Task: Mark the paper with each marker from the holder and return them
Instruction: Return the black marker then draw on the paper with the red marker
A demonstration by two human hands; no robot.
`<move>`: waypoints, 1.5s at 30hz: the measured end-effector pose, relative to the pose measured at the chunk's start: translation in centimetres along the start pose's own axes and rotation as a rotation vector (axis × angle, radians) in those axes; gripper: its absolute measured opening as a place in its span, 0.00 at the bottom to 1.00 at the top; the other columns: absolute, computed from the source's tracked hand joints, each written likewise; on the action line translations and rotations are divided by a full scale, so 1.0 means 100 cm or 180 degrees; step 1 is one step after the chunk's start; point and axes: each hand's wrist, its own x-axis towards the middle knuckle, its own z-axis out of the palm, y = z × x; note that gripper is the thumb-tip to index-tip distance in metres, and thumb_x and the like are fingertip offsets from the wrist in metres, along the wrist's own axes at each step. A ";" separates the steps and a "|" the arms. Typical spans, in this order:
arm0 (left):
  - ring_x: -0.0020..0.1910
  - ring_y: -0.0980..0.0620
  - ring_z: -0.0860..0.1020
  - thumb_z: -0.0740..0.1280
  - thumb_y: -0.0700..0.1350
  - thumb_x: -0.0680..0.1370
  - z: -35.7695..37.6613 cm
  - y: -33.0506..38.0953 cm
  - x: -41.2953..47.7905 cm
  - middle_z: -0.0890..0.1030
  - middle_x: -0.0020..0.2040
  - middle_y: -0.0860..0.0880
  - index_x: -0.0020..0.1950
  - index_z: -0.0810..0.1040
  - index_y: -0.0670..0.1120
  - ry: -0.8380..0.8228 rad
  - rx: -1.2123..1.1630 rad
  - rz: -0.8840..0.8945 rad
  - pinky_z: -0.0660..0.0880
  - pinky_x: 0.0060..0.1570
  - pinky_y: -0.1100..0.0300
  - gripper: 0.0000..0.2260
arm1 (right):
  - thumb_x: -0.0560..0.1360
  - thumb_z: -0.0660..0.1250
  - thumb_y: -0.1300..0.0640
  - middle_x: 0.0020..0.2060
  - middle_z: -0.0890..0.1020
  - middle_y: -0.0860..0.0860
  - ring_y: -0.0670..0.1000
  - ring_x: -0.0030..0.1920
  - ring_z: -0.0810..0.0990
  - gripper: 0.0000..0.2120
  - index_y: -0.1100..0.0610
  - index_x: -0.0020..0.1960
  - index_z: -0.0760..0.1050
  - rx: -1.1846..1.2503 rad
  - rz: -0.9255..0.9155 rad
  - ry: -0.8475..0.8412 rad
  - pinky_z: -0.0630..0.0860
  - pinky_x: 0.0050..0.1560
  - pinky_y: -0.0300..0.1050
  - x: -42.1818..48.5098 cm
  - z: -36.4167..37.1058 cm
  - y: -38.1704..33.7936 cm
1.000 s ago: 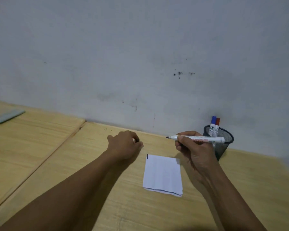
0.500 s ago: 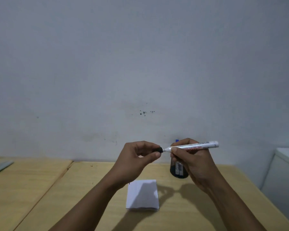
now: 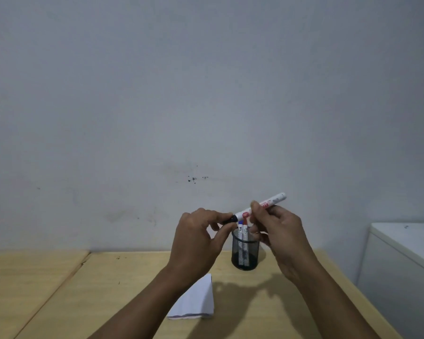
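Note:
My right hand (image 3: pixel 278 231) grips a white marker (image 3: pixel 269 203) by its barrel, held above the table and tilted up to the right. My left hand (image 3: pixel 196 241) pinches the marker's black cap (image 3: pixel 231 218), which sits on the marker's left tip. Just behind and below my hands stands a black mesh holder (image 3: pixel 245 252) with a blue marker (image 3: pixel 240 228) and a red marker (image 3: pixel 245 228) upright in it. A white folded paper (image 3: pixel 198 302) lies on the wooden table in front of the holder, partly hidden by my left forearm.
The wooden table (image 3: pixel 255 309) has a seam (image 3: pixel 66 282) running along its left part. A white cabinet (image 3: pixel 402 265) stands off the table's right edge. A plain grey wall is right behind the holder.
My hands came together above the table and the black cap went onto the marker's tip. The view tilted up, so paper and holder sit lower in the frame.

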 end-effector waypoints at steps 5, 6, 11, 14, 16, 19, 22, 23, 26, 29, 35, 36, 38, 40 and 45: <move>0.36 0.60 0.77 0.75 0.49 0.71 0.016 -0.004 0.003 0.81 0.39 0.64 0.48 0.83 0.57 0.0149 0.0170 0.0104 0.76 0.41 0.50 0.07 | 0.73 0.75 0.55 0.57 0.70 0.46 0.46 0.52 0.75 0.29 0.46 0.70 0.70 -0.2324 -0.2143 0.0798 0.77 0.45 0.39 0.003 -0.011 0.015; 0.36 0.61 0.77 0.76 0.49 0.71 0.020 -0.006 0.006 0.83 0.40 0.63 0.48 0.82 0.57 0.0102 0.0179 0.0136 0.75 0.43 0.50 0.08 | 0.73 0.75 0.56 0.56 0.69 0.45 0.46 0.53 0.76 0.25 0.46 0.68 0.73 -0.2872 -0.2428 0.0488 0.79 0.44 0.41 0.007 -0.013 0.022; 0.41 0.60 0.78 0.72 0.55 0.74 0.040 -0.010 0.020 0.83 0.44 0.63 0.58 0.80 0.57 -0.0275 -0.0016 0.0064 0.75 0.46 0.53 0.13 | 0.77 0.70 0.60 0.48 0.77 0.43 0.46 0.49 0.78 0.08 0.52 0.55 0.80 -0.2852 -0.2186 0.0038 0.82 0.43 0.50 0.041 -0.023 0.042; 0.41 0.62 0.78 0.68 0.59 0.75 0.063 -0.030 0.033 0.80 0.43 0.64 0.61 0.77 0.59 -0.0670 0.0284 -0.0285 0.76 0.51 0.52 0.15 | 0.77 0.71 0.61 0.48 0.80 0.46 0.46 0.45 0.81 0.18 0.54 0.66 0.76 -0.2430 -0.1897 0.0187 0.82 0.47 0.49 0.072 -0.030 0.045; 0.43 0.61 0.79 0.66 0.59 0.76 0.081 -0.047 0.041 0.81 0.47 0.61 0.62 0.77 0.59 -0.1144 0.0689 -0.0554 0.76 0.54 0.50 0.16 | 0.77 0.71 0.61 0.48 0.81 0.48 0.48 0.44 0.82 0.29 0.49 0.75 0.65 -0.2366 -0.1632 0.0208 0.81 0.46 0.43 0.089 -0.031 0.045; 0.51 0.55 0.79 0.64 0.58 0.78 0.109 -0.068 0.049 0.81 0.54 0.56 0.67 0.74 0.57 -0.1774 0.1100 -0.0730 0.74 0.59 0.52 0.18 | 0.77 0.71 0.61 0.49 0.81 0.49 0.49 0.45 0.82 0.33 0.47 0.76 0.60 -0.2405 -0.1362 0.0088 0.80 0.46 0.40 0.111 -0.031 0.055; 0.55 0.51 0.79 0.62 0.55 0.80 0.135 -0.083 0.055 0.79 0.59 0.51 0.70 0.71 0.55 -0.2013 0.1332 -0.0634 0.72 0.59 0.51 0.19 | 0.77 0.71 0.60 0.47 0.81 0.47 0.47 0.44 0.82 0.28 0.45 0.72 0.64 -0.2542 -0.1155 -0.0018 0.82 0.46 0.46 0.131 -0.032 0.075; 0.55 0.50 0.79 0.61 0.55 0.80 0.143 -0.088 0.057 0.78 0.60 0.50 0.71 0.70 0.55 -0.2054 0.1372 -0.0629 0.72 0.59 0.50 0.18 | 0.77 0.71 0.60 0.45 0.79 0.45 0.46 0.43 0.81 0.27 0.44 0.71 0.64 -0.2559 -0.1051 -0.0061 0.83 0.44 0.47 0.136 -0.033 0.083; 0.52 0.47 0.79 0.60 0.54 0.81 0.162 -0.098 0.059 0.77 0.58 0.48 0.70 0.70 0.55 -0.2226 0.1423 -0.0659 0.73 0.58 0.48 0.17 | 0.78 0.70 0.58 0.44 0.77 0.42 0.44 0.40 0.80 0.26 0.42 0.70 0.65 -0.2573 -0.0876 -0.0200 0.80 0.40 0.43 0.146 -0.037 0.103; 0.49 0.46 0.79 0.59 0.52 0.81 0.173 -0.107 0.059 0.77 0.54 0.48 0.65 0.74 0.54 -0.2320 0.1424 -0.0651 0.74 0.54 0.48 0.14 | 0.78 0.69 0.59 0.43 0.76 0.41 0.43 0.41 0.77 0.26 0.44 0.72 0.65 -0.2691 -0.0779 -0.0311 0.73 0.39 0.37 0.152 -0.041 0.118; 0.45 0.46 0.78 0.60 0.50 0.81 0.183 -0.112 0.059 0.76 0.50 0.48 0.62 0.77 0.53 -0.2099 0.1184 -0.0627 0.74 0.51 0.51 0.12 | 0.80 0.64 0.53 0.55 0.81 0.46 0.48 0.52 0.80 0.19 0.44 0.70 0.69 -0.3010 -0.0609 -0.0331 0.77 0.46 0.44 0.156 -0.046 0.133; 0.44 0.47 0.78 0.60 0.50 0.81 0.184 -0.112 0.058 0.75 0.49 0.48 0.62 0.77 0.53 -0.2008 0.1107 -0.0643 0.74 0.49 0.52 0.12 | 0.81 0.61 0.51 0.58 0.81 0.46 0.48 0.56 0.79 0.17 0.45 0.69 0.71 -0.3055 -0.0613 -0.0338 0.78 0.51 0.47 0.156 -0.046 0.134; 0.42 0.48 0.77 0.61 0.50 0.80 0.182 -0.111 0.053 0.71 0.47 0.50 0.61 0.77 0.52 -0.1778 0.1002 -0.0655 0.73 0.45 0.55 0.11 | 0.83 0.56 0.52 0.61 0.79 0.47 0.50 0.61 0.77 0.17 0.45 0.70 0.72 -0.3085 -0.0617 -0.0378 0.77 0.59 0.51 0.153 -0.045 0.134; 0.42 0.51 0.75 0.64 0.50 0.79 0.179 -0.109 0.048 0.71 0.47 0.51 0.58 0.78 0.52 -0.1575 0.0897 -0.0683 0.72 0.42 0.59 0.09 | 0.84 0.54 0.54 0.64 0.76 0.48 0.50 0.64 0.75 0.19 0.46 0.73 0.70 -0.3039 -0.0665 -0.0311 0.76 0.62 0.52 0.150 -0.045 0.130; 0.47 0.57 0.79 0.70 0.49 0.76 0.167 -0.100 0.044 0.81 0.47 0.57 0.49 0.77 0.54 -0.1496 0.0360 -0.0985 0.77 0.54 0.51 0.03 | 0.83 0.58 0.54 0.64 0.75 0.48 0.48 0.61 0.76 0.20 0.46 0.74 0.67 -0.2695 -0.0779 -0.0011 0.77 0.59 0.47 0.139 -0.040 0.106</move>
